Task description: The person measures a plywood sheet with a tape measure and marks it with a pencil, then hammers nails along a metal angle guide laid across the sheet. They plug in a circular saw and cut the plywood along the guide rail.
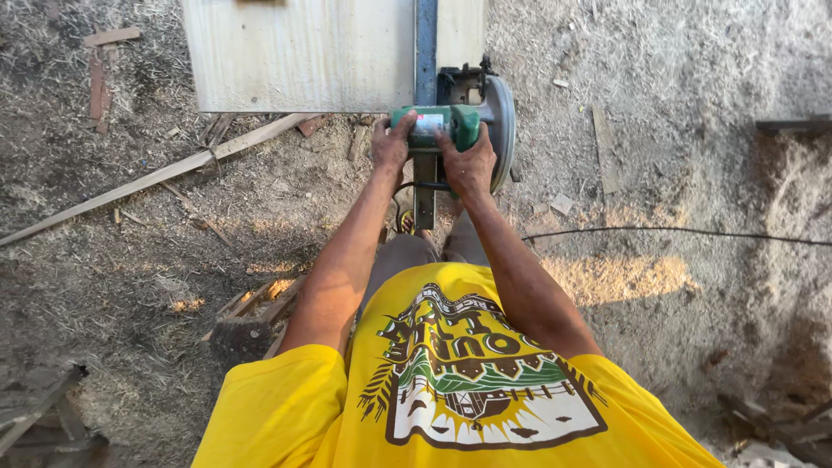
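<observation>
Hands are closing on a green circular saw (451,121) from both sides. The left hand (390,143) is gripping the saw's green motor housing, fingers curled over its near end, while the right hand (470,165) is wrapping around the handle just beside it, knuckles facing up. The saw is sitting directly ahead of both hands at the near edge of a pale wooden board (299,54), its grey blade guard (503,121) standing just right of the right hand. A blue guide rail (425,48) is running away from the hands across the board. A black cable (676,230) is trailing off to the right of the right forearm over the sawdust-covered ground (693,78). A long wooden strip (156,178) is lying well left of the left hand.
</observation>
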Available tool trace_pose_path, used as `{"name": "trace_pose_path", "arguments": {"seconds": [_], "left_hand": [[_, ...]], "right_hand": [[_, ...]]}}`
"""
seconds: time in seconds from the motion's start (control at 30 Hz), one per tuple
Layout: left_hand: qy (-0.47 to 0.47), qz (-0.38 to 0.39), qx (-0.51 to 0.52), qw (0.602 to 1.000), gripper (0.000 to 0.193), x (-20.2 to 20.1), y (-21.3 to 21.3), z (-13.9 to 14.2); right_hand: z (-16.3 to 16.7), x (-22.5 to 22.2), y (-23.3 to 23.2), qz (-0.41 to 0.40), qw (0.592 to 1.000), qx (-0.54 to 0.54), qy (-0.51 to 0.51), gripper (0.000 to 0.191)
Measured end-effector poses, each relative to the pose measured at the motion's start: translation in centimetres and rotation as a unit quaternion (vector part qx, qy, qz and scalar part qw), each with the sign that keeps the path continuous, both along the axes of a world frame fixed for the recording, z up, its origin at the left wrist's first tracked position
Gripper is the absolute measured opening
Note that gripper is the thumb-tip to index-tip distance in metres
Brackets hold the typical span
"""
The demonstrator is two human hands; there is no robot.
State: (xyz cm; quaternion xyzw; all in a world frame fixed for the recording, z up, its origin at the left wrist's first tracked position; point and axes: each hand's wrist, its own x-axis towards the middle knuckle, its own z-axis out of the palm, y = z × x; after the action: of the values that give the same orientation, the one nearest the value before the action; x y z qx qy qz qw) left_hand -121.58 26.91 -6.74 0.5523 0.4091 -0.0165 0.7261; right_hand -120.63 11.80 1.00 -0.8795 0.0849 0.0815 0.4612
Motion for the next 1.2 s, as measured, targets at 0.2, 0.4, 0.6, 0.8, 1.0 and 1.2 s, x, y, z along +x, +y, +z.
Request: {"name": "trace_pose_path", "arguments": {"seconds": [0.2, 0.4, 0.6, 0.8, 1.0, 1.2], "left_hand": [[0.043, 0.021, -0.069, 0.996, 0.089, 0.2, -0.4, 0.2], [0.054, 0.005, -0.019, 0.998, 0.083, 0.5, 0.0, -0.3], [0.051, -0.004, 0.052, 0.997, 0.085, 0.4, -0.1, -2.3], [0.051, 0.018, 0.021, 0.998, 0.086, 0.4, -0.4, -2.1], [0.066, 0.021, 0.077, 0.995, 0.082, 0.8, -0.5, -1.8], [0.041, 0.030, 0.037, 0.998, 0.080, 1.0, -0.3, -1.4]], "right_hand": [[-0.1, -0.2, -0.1, -0.004, 1.000, 0.005, -0.002, 0.051], [-1.3, -0.1, 0.0, 0.005, 1.000, -0.009, -0.008, 0.045], [-2.4, 0.1, -0.5, 0.014, 1.000, -0.010, 0.007, 0.038], [-2.6, 0.3, -0.6, 0.019, 1.000, 0.003, -0.008, 0.038], [-2.6, 0.4, -0.7, 0.026, 1.000, -0.003, -0.007, 0.035], [-2.2, 0.6, -0.6, 0.027, 0.999, 0.018, -0.009, 0.037]]}}
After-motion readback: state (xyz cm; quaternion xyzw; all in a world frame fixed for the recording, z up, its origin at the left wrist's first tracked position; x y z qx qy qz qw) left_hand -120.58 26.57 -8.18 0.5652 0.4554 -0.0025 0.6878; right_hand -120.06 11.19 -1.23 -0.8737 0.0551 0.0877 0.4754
